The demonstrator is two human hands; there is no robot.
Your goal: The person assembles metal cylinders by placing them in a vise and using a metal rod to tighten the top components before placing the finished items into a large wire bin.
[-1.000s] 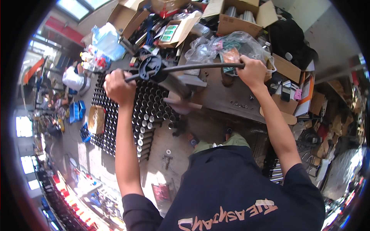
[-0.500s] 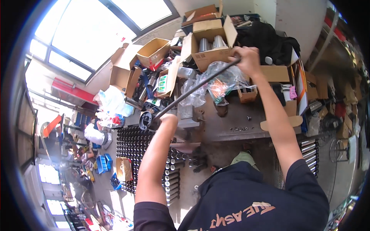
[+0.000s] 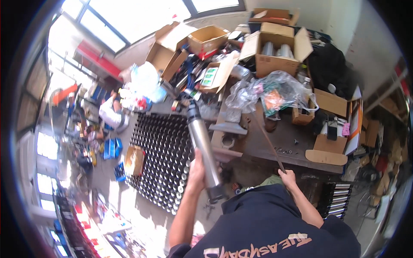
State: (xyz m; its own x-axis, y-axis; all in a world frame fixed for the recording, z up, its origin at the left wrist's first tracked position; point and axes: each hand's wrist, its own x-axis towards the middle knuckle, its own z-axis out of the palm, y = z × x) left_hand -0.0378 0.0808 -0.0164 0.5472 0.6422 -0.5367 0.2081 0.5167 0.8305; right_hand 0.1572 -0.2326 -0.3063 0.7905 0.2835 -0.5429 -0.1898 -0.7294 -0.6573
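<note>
My left hand (image 3: 196, 173) is closed round a silver metal cylinder (image 3: 204, 146) with black end caps, held tilted left of the bench. One black end points up toward the bench clutter, the other down near my shirt. Low in front of my body, my right hand (image 3: 287, 177) grips the near end of a long thin dark rod (image 3: 269, 140). The rod slants up and away over the bench, its far end by the clear plastic bags (image 3: 275, 92). On the bench near the cylinder stands a metal fixture (image 3: 229, 127).
The dark bench (image 3: 297, 151) carries small loose metal parts (image 3: 286, 150) and several cardboard boxes (image 3: 277, 64). On the floor at left, many black-capped cylinders (image 3: 159, 155) stand in rows. Blue bins (image 3: 112, 148) and a crouching person (image 3: 112, 114) are farther left.
The rod has come away from the cylinder's end. My right hand dropped from over the bench to my body. My left hand now holds the cylinder off the bench, and the view has turned left.
</note>
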